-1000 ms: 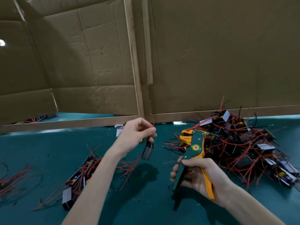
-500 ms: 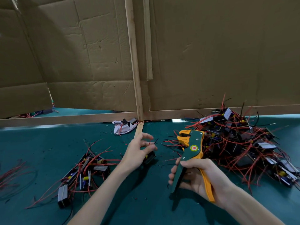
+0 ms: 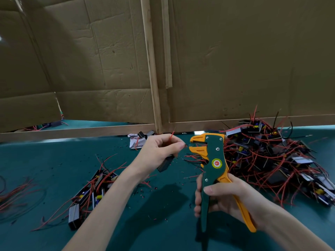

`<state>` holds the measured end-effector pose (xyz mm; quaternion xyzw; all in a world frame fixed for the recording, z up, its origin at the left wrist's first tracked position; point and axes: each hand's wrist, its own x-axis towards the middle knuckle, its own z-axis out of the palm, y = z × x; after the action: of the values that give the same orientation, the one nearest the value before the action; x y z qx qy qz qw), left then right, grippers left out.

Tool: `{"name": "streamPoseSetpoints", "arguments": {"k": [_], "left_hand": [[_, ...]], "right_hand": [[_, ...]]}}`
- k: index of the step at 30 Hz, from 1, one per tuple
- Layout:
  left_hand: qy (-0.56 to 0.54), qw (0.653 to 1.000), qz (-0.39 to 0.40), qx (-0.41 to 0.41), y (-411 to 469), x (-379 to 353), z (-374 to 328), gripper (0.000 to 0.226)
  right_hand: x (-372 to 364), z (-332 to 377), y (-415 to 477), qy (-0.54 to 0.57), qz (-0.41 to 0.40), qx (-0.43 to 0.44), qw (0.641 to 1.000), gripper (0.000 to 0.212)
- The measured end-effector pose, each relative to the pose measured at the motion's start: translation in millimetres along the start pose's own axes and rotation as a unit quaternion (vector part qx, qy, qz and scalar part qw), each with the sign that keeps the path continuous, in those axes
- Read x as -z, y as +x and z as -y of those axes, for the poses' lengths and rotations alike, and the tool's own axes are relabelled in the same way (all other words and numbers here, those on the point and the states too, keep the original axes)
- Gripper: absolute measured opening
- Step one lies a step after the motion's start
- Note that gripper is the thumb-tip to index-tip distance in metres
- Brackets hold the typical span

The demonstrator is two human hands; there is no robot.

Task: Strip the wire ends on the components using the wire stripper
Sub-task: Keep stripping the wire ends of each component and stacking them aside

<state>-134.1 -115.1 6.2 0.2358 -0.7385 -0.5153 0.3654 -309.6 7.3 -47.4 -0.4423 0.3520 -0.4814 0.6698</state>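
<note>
My left hand point(image 3: 159, 151) pinches the wires of a small dark component point(image 3: 165, 164) that hangs below the fingers. A thin black wire end pokes out from my fingertips toward the orange jaws of the wire stripper point(image 3: 213, 163); a red wire sticks up above the hand. My right hand point(image 3: 226, 201) grips the green and orange handles of the stripper, which stands upright with its jaws open to the left. The wire tip sits right at the jaws.
A big pile of components with red and black wires point(image 3: 275, 160) lies at the right. A smaller group of components point(image 3: 92, 189) lies at the left on the green table point(image 3: 54, 160). Cardboard walls point(image 3: 235, 60) with wooden strips stand behind. Crumpled paper point(image 3: 136, 141) sits at the back.
My left hand has lifted the component off the table and brought its wire end up to the stripper's jaws. The stripper has risen slightly in my right hand.
</note>
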Motion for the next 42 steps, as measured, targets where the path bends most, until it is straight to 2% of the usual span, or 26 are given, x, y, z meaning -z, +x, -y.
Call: {"name": "streamPoseSetpoints", "arguments": {"k": [3, 7, 15, 18, 21, 22, 25, 28, 32, 35, 39, 42], "left_hand": [[0.016, 1.0, 0.004, 0.001, 1, 0, -1, 0.016], [0.013, 1.0, 0.022, 0.003, 1, -1, -2, 0.021], [-0.021, 0.999, 0.039, 0.014, -2, -1, -7, 0.007], [-0.02, 0.999, 0.045, 0.016, -2, 0, -8, 0.007], [-0.041, 0.997, 0.056, 0.017, -2, 1, -7, 0.007], [-0.06, 0.996, 0.061, 0.019, -1, 1, -6, 0.007], [-0.141, 0.986, 0.075, 0.043, 1, 3, 0, 0.016], [-0.134, 0.985, 0.086, 0.06, -1, -2, 7, 0.021], [-0.038, 0.996, 0.067, 0.038, -4, -6, 7, 0.022], [0.021, 0.999, 0.042, -0.002, -2, 3, 1, 0.019], [0.018, 0.999, -0.001, -0.045, -2, 7, -7, 0.016], [0.027, 0.997, -0.024, -0.066, -2, 8, -10, 0.012]], "right_hand": [[-3, 2, -2, -0.011, -0.005, 0.005, 1.0, 0.035], [-11, 7, -6, -0.019, -0.024, 0.015, 0.999, 0.027], [-15, 10, -10, -0.059, -0.044, 0.013, 0.997, 0.024], [-20, 6, -12, -0.058, -0.075, 0.001, 0.995, 0.04], [-29, 0, -13, -0.033, -0.141, -0.01, 0.989, 0.064], [-33, -2, -13, -0.025, -0.159, -0.012, 0.987, 0.065], [-44, -4, -13, -0.038, -0.194, 0.012, 0.98, 0.036], [-43, -2, -10, -0.037, -0.212, 0.02, 0.976, 0.034], [-26, 4, -5, 0.047, -0.141, 0.053, 0.987, 0.017], [-18, 6, -5, 0.03, -0.105, 0.065, 0.992, 0.022], [-20, 6, -8, 0.01, -0.075, 0.061, 0.995, 0.014], [-24, 6, -12, -0.012, -0.054, 0.048, 0.997, 0.016]]}}
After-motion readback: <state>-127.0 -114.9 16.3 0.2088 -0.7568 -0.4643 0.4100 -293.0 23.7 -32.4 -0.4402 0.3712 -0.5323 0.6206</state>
